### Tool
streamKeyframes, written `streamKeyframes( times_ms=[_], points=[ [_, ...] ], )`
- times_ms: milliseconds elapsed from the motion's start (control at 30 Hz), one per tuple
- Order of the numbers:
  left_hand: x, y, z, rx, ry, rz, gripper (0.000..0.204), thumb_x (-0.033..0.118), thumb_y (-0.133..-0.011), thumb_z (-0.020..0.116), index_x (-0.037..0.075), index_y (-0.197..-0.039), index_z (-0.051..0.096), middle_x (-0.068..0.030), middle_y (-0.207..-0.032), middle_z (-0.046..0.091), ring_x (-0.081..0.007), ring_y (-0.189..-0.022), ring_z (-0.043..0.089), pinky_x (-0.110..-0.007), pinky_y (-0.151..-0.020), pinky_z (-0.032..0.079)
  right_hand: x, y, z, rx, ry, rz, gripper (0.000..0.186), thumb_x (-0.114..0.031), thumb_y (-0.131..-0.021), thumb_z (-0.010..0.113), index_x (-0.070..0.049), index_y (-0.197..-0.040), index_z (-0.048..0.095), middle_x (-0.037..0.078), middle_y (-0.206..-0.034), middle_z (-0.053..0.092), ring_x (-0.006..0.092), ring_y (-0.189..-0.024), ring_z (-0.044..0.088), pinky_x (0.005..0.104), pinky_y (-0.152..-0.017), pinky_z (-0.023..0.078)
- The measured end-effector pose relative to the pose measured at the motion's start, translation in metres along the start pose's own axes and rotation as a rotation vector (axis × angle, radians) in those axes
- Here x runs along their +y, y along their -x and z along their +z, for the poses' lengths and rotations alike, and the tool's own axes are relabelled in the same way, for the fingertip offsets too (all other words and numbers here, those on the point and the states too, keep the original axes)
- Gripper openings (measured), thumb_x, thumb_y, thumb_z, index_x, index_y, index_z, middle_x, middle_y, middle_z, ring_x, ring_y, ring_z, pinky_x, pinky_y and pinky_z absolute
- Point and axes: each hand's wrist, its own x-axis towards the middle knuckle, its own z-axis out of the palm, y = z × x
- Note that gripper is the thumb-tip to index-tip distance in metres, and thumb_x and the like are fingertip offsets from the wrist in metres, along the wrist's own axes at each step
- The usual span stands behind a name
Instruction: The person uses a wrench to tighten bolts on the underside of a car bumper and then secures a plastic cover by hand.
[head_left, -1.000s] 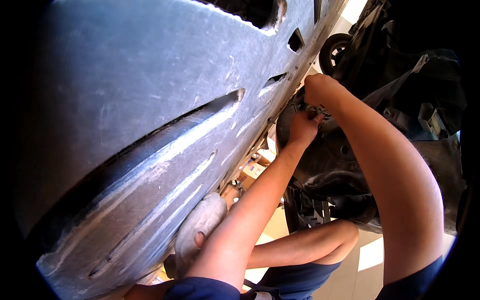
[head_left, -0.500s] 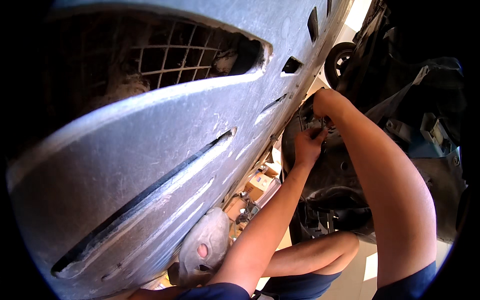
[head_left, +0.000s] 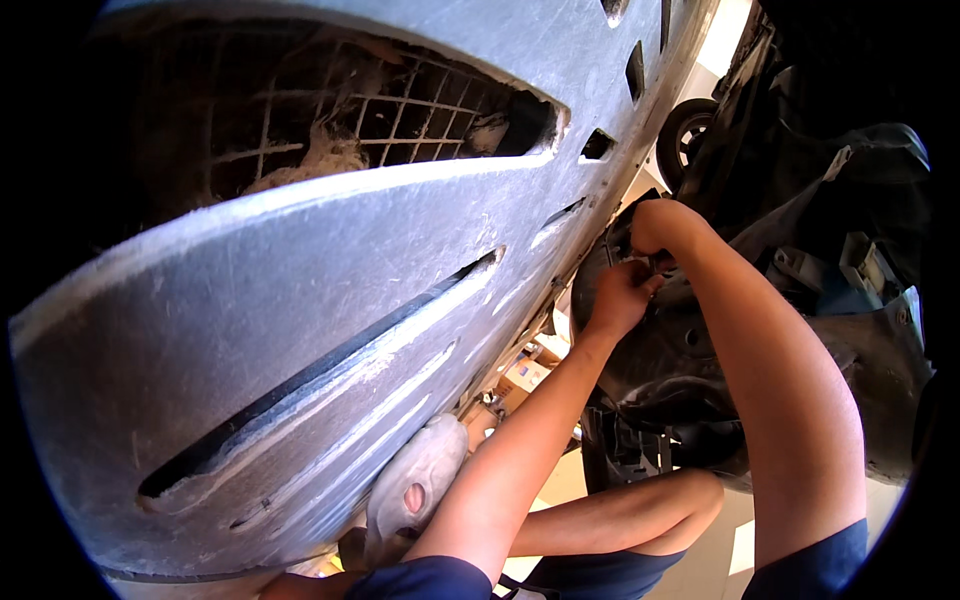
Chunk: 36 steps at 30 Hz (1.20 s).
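Note:
Both my hands are close together at the edge of a dark, dirty plastic liner [head_left: 655,350] under a raised vehicle. My right hand [head_left: 664,226] is bent at the wrist with its fingers curled inward. Just below it, my left hand [head_left: 622,290] is closed, thumb against fingers, near the right fingertips. Whatever the fingers grip is small and hidden between the hands. Next to them, a large scuffed grey metal undertray [head_left: 340,260] with slots slants across the left side.
A wire mesh [head_left: 415,110] shows through the undertray's big opening. A wheel [head_left: 687,140] stands beyond my hands. Cardboard boxes [head_left: 525,372] lie on the floor beneath. My bent knee [head_left: 700,495] and a grey rounded piece with holes [head_left: 420,470] are below my arms.
The view has shifted slightly, so the undertray sits a little further right. My hands stay together at the same spot, with the left fingers slightly turned.

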Motion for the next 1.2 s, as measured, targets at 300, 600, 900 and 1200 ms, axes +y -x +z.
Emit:
streamKeyframes(
  times_ms=[300, 600, 900, 1200],
  points=[
    [-0.001, 0.001, 0.001, -0.027, 0.034, 0.005, 0.031, 0.026, -0.087, 0.067, -0.001, -0.101, 0.068, -0.0186, -0.094, 0.07, -0.0278, -0.087, 0.067, -0.036, -0.08, 0.048, 0.012, -0.01, 0.02, 0.303, 0.288, -0.261, 0.019, -0.012, -0.07, 0.065, -0.002, -0.084, 0.074, 0.017, -0.091, 0.071, 0.0314, -0.087, 0.069, 0.0404, -0.075, 0.056],
    [-0.008, -0.003, 0.004, -0.002, 0.093, 0.049, 0.028, 0.022, -0.089, 0.065, -0.002, -0.103, 0.067, -0.0166, -0.087, 0.07, -0.0215, -0.081, 0.067, -0.033, -0.076, 0.048, 0.027, -0.031, 0.036, 0.422, 0.359, -0.342, 0.022, -0.018, -0.071, 0.067, -0.011, -0.09, 0.076, 0.013, -0.094, 0.071, 0.0306, -0.09, 0.069, 0.041, -0.074, 0.056],
    [0.019, 0.011, 0.002, 0.154, 0.02, 0.012, 0.019, 0.013, -0.085, 0.066, -0.003, -0.093, 0.07, -0.0205, -0.082, 0.069, -0.0291, -0.077, 0.069, -0.036, -0.07, 0.049, -0.014, 0.01, 0.017, 0.263, 0.22, 0.02, 0.036, -0.02, -0.085, 0.06, -0.014, -0.119, 0.068, 0.007, -0.127, 0.063, 0.0262, -0.115, 0.062, 0.0401, -0.082, 0.055],
    [0.013, 0.012, 0.006, 0.125, 0.033, -0.022, 0.018, 0.013, -0.084, 0.067, -0.002, -0.094, 0.07, -0.0206, -0.084, 0.07, -0.0282, -0.079, 0.07, -0.036, -0.069, 0.049, -0.012, 0.0, 0.015, 0.015, 0.241, -0.021, 0.037, -0.024, -0.081, 0.062, -0.016, -0.116, 0.07, 0.007, -0.119, 0.067, 0.028, -0.108, 0.065, 0.0419, -0.084, 0.053]
  ],
)
